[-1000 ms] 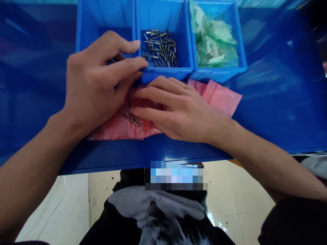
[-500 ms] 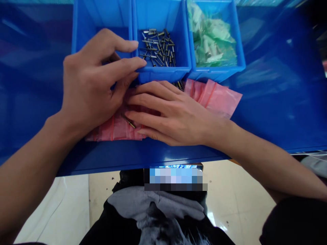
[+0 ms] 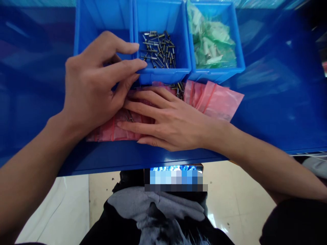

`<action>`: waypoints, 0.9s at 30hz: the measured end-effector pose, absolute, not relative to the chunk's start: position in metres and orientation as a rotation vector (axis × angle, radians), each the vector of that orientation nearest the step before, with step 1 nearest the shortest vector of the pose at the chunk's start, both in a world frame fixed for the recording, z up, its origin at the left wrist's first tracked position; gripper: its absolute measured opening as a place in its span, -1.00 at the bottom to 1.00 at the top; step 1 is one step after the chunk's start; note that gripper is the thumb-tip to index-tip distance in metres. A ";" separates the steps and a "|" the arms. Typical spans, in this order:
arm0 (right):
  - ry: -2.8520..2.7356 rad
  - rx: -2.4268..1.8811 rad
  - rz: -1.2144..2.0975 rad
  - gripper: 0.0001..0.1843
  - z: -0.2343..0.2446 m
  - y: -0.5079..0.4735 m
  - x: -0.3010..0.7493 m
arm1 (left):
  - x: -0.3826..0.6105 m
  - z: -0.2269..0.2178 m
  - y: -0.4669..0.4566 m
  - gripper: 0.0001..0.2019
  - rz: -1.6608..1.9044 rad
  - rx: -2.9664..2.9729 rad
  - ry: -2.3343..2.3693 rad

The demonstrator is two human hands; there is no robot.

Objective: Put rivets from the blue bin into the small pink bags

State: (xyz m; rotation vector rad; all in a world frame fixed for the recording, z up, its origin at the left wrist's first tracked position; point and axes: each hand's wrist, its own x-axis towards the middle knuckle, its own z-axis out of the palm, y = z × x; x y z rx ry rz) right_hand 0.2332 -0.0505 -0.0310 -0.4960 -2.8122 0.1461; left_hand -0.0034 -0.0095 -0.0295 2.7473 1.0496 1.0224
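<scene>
Pink zip bags point(image 3: 109, 131) lie on the blue table in front of the middle bin. My right hand point(image 3: 173, 119) rests flat over them, palm down, fingers spread. Between its fingers a blind rivet point(image 3: 130, 116) shows on the pink plastic. My left hand point(image 3: 89, 81) is beside it, its edge over the bags and its bent fingers apart, with nothing visible in them. Those fingertips reach the near left corner of the middle blue bin point(image 3: 166, 75), where several blind rivets point(image 3: 160, 49) lie. More loose rivets point(image 3: 180, 90) show just beyond my right hand.
To the left stands another blue bin point(image 3: 107, 13), partly covered by my left hand. The right blue bin point(image 3: 217, 73) holds green plastic bags point(image 3: 214, 41) with white pieces. More pink bags point(image 3: 219, 102) lie at right. The table's near edge point(image 3: 143, 165) runs close to my body.
My right hand has slid slightly toward me and its fingers have spread, uncovering more of the loose rivets beyond it. My left hand has hardly moved.
</scene>
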 end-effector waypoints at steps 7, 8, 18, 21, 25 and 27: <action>-2.756 -0.522 0.156 -0.57 -0.022 -0.049 0.231 | -0.004 -0.029 -0.012 -0.65 0.975 2.782 1.074; -2.752 -0.531 0.143 -0.56 -0.021 -0.049 0.231 | -0.004 -0.028 -0.011 -0.68 0.967 2.797 1.084; -2.691 -0.498 0.081 -0.62 -0.025 -0.051 0.231 | 0.002 -0.019 -0.016 -0.68 0.779 2.840 1.270; -2.695 -0.488 0.074 -0.66 -0.027 -0.050 0.233 | 0.001 -0.021 -0.014 -0.69 0.823 2.841 1.227; -2.705 -0.409 -0.005 -0.65 -0.025 -0.051 0.230 | 0.000 -0.024 -0.011 -0.75 0.929 2.799 1.187; -2.696 -0.372 -0.090 -0.68 -0.022 -0.053 0.226 | 0.001 -0.024 -0.008 -0.76 0.978 2.792 1.122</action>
